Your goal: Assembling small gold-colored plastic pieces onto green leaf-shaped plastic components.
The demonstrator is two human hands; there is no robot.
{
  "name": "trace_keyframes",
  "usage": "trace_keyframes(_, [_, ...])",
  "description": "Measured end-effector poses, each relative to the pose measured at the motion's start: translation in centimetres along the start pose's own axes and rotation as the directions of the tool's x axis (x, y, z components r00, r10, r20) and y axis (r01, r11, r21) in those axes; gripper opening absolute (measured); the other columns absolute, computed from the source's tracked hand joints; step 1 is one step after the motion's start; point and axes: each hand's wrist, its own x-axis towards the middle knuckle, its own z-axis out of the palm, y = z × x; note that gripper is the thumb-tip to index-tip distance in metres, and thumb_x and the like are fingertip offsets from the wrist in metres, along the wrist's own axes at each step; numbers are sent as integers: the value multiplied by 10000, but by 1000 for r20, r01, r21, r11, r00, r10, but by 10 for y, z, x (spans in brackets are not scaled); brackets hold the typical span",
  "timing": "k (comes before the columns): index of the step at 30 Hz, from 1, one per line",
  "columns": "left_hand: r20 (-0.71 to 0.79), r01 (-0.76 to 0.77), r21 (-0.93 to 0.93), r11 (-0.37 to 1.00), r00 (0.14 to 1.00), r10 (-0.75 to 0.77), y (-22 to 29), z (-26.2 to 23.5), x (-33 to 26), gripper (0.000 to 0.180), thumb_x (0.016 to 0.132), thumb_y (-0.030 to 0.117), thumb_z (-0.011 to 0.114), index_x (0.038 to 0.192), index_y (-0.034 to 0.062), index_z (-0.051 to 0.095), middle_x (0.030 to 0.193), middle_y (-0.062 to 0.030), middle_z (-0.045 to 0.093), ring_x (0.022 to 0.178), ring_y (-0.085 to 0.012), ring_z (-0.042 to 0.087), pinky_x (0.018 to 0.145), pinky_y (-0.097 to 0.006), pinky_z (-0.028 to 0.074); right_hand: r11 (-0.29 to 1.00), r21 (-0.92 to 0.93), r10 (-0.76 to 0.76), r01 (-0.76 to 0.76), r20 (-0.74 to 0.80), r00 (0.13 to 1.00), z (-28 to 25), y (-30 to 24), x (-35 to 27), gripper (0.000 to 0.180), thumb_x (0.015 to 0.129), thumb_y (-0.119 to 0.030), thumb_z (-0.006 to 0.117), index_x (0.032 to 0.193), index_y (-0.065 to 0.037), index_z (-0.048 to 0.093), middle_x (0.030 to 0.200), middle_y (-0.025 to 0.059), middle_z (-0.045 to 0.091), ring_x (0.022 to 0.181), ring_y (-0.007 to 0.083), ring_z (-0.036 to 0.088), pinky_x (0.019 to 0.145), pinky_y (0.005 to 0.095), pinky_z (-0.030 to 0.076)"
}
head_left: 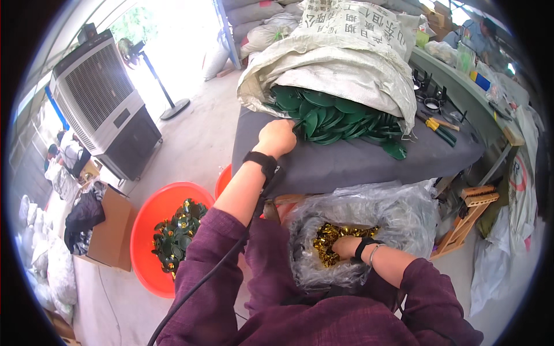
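Gold foil pieces (334,239), light and crinkly, hide the right hand's (346,247) fingers; grip unclear. Left hand (278,137) pinches thin, floppy green leaves (340,118) at their edge.

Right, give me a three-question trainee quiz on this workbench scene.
1. True or false: the left hand reaches into the green leaves on the grey table.
2. What is the right hand inside? A) red basin B) clear plastic bag C) cardboard box
3. What colour are the pieces in that bag?

Key: 1 true. 2 B, the clear plastic bag. 3 gold, the gold pieces.
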Motion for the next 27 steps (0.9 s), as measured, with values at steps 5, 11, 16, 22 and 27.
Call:
trace_keyframes(5, [-130,-90,-28,996,988,86,-7,8,-31,216,764,131,534,891,81,702,890,-177,674,903,-351,636,824,-440,495,996,79,-24,30,-74,997,-8,15,-8,286,692,-211,703,856,23,700,857,213,678,834,370,653,748,425,528])
trace_keyframes(11, [-514,-197,-236,952,856,50,-13,7,-76,165,814,118,533,877,29,656,848,-202,627,811,-402,606,724,-478,481,627,773,176,92,-256,950,-53,17,-66,246,779,-138,702,910,54,624,752,155,657,700,237,676,641,344,550])
trace_keyframes(16, [-184,-90,-830,550,976,-119,25,16,-149,113,832,60,568,900,-24,602,704,-117,597,542,-188,586,521,-348,464,-3,840,172,543,-535,827,-78,-14,-100,255,846,-21,658,1084,22,578,881,98,652,773,170,666,719,283,566])
trace_keyframes(22, [184,186,-980,69,982,-37,52,56,-188,189,877,38,530,1048,-20,584,758,-22,597,499,-74,528,456,-224,424,379,474,257,795,-879,402,-89,-46,-122,176,881,-56,623,1050,-9,612,923,25,620,814,114,602,736,245,508])
trace_keyframes(27, [220,220,-975,11,975,-41,62,61,-192,203,876,22,510,1063,-18,577,762,-20,599,524,-66,534,472,-225,436,88,541,396,837,-790,469,-86,-58,-124,148,907,-40,568,1042,-9,620,865,24,615,732,90,576,656,233,494])
